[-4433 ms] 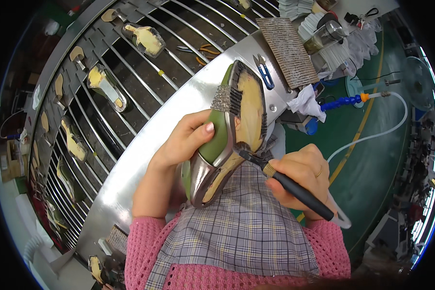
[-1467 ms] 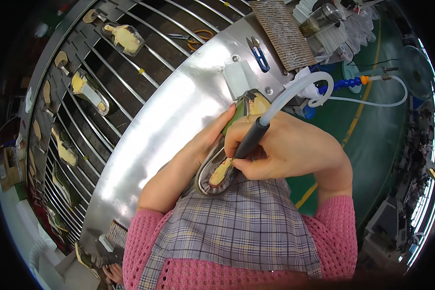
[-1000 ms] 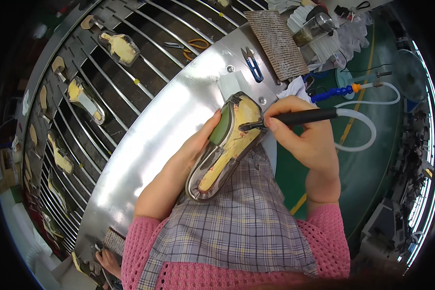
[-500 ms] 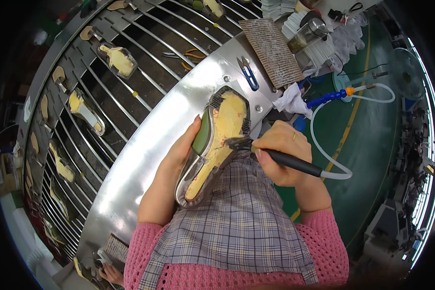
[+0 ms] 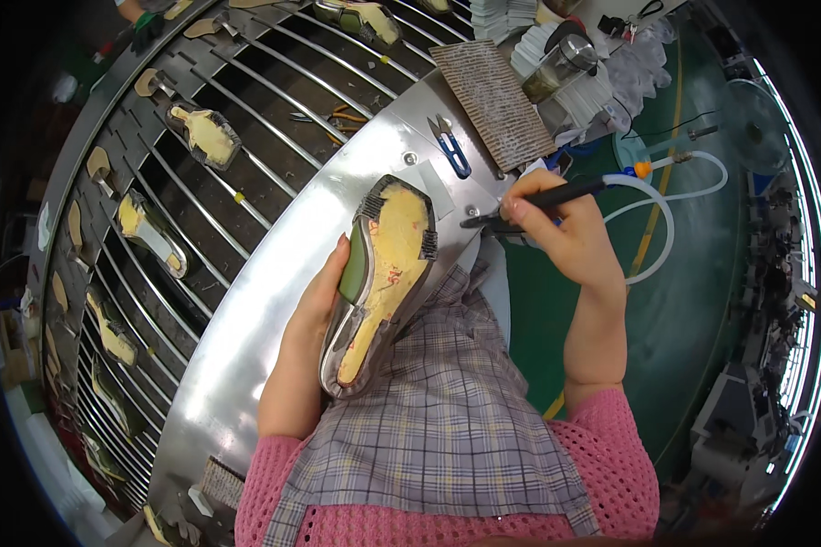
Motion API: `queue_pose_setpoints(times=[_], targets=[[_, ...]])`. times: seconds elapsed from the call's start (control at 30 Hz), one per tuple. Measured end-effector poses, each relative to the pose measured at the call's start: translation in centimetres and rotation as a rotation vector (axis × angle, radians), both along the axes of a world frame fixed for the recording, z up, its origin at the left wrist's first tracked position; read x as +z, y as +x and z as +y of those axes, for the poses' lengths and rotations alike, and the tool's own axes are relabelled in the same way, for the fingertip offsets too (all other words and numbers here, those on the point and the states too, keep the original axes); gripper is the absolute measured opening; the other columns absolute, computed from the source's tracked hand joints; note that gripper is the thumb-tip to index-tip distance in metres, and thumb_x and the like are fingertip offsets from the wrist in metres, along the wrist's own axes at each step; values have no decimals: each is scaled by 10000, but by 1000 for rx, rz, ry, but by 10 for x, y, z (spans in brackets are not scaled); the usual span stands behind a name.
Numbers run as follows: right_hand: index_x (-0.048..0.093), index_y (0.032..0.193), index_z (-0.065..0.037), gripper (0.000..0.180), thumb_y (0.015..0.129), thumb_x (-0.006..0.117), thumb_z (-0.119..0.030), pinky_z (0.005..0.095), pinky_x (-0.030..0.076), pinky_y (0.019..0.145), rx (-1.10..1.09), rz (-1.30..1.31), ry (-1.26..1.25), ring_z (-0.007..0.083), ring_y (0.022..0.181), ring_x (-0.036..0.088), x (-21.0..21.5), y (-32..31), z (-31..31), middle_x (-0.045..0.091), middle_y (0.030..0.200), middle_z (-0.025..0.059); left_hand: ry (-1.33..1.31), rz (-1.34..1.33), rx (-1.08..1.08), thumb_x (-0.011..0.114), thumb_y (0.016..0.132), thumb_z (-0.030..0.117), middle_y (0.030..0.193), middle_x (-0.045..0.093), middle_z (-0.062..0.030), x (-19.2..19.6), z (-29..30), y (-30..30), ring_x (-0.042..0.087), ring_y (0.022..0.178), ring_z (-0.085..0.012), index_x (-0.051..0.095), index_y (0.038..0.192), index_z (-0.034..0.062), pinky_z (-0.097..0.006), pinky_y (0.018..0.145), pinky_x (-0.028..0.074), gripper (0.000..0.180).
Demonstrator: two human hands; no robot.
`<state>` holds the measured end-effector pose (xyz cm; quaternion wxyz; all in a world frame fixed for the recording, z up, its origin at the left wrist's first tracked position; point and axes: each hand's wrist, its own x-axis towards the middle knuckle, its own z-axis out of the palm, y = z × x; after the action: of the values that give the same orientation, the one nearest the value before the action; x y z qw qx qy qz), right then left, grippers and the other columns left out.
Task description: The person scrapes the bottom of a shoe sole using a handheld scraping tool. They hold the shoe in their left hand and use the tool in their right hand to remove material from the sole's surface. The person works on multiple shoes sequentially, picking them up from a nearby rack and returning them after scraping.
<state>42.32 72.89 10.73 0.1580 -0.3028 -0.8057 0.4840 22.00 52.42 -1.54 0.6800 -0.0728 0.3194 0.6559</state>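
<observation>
My left hand (image 5: pixel 327 284) is closed around the green side of an unfinished shoe (image 5: pixel 360 260), held bottom up over the metal table's edge. Its yellowish underside (image 5: pixel 397 239) faces me, with red marks, a dark pleated edge around the toe and the heel toward my apron. To the right, my right hand (image 5: pixel 567 228) grips the black handle of a brush (image 5: pixel 556 194) fed by a pale hose (image 5: pixel 663 219). The dark bristles point left, apart from the shoe and above the table.
Blue-handled thread snips (image 5: pixel 451 150) and a ribbed board (image 5: pixel 494 102) lie at the table's far end, near a clear jar (image 5: pixel 564 75). On the left, a rack of metal bars (image 5: pixel 274 108) carries several similar shoes (image 5: pixel 208 137). Another person's gloved hand (image 5: pixel 146 32) shows at the upper left.
My right hand has lifted the brush off the shoe's underside and moved up and right. The shoe in my left hand has shifted slightly left. A gloved hand has appeared at the upper left.
</observation>
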Motion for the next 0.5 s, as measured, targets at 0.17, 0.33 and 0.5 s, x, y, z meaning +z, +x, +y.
queue_pose_setpoints(times=[0.17, 0.33, 0.5], targets=[[644, 981, -4, 187, 927, 644, -183, 249, 470, 736, -180, 98, -175, 107, 807, 585, -71, -15, 34, 630, 859, 33, -85, -4, 89, 367, 1022, 467, 1176, 654, -139, -30, -1, -10, 687, 969, -217, 486, 1359, 65, -331, 785, 588, 538], [626, 996, 7, 330, 991, 548, -313, 274, 478, 725, -350, 116, -237, 111, 782, 584, -146, -48, 32, 642, 872, 53, -15, -63, 86, 355, 989, 574, 1160, 660, -144, -50, -2, -20, 698, 930, -222, 503, 1352, 66, -325, 741, 598, 642], [579, 959, 20, 361, 986, 550, -338, 292, 464, 614, -374, 13, 41, 124, 671, 578, -168, -64, 33, 628, 766, 76, 66, -141, 51, 370, 965, 617, 1108, 681, -139, -49, 0, -19, 709, 864, -214, 551, 1301, 58, -307, 690, 601, 677]])
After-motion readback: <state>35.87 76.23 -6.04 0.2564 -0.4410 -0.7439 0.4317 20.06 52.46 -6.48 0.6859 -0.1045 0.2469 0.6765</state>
